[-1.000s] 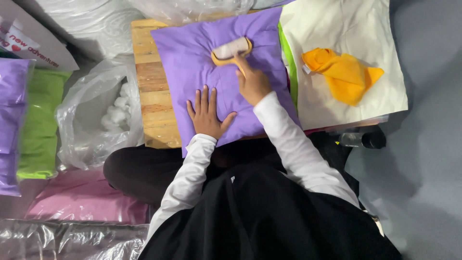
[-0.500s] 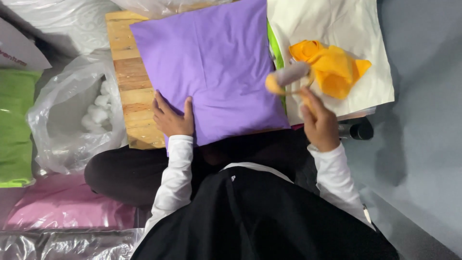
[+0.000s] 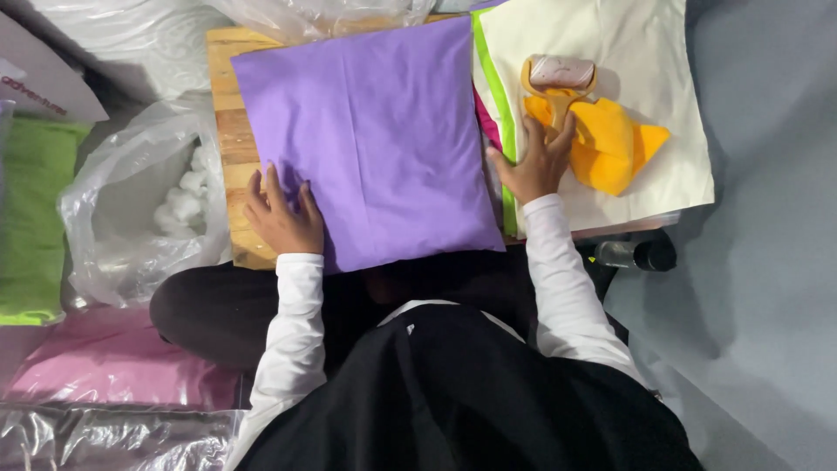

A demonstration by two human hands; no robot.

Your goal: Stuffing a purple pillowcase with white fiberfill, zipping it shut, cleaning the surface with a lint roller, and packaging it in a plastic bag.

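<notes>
We note the left hand [image 3: 281, 218] lying flat, grasping nothing, on the purple pillow [image 3: 370, 131] at the wooden board's [image 3: 228, 139] near left corner. The right hand [image 3: 538, 161] grips the lint roller [image 3: 559, 77] handle, over cream cloth [image 3: 628, 44] beside the orange cloth [image 3: 615, 144]. Set the roller flat, clear of folds. The handle is partly hidden.

A small cushion-making workshop is showing itself here: a wooden pallet [image 3: 228, 131] is serving as a bench, a plastic bag of stuffing [image 3: 179, 205] is sitting beside it, and bagged cushions [image 3: 113, 379] are lying nearby.
</notes>
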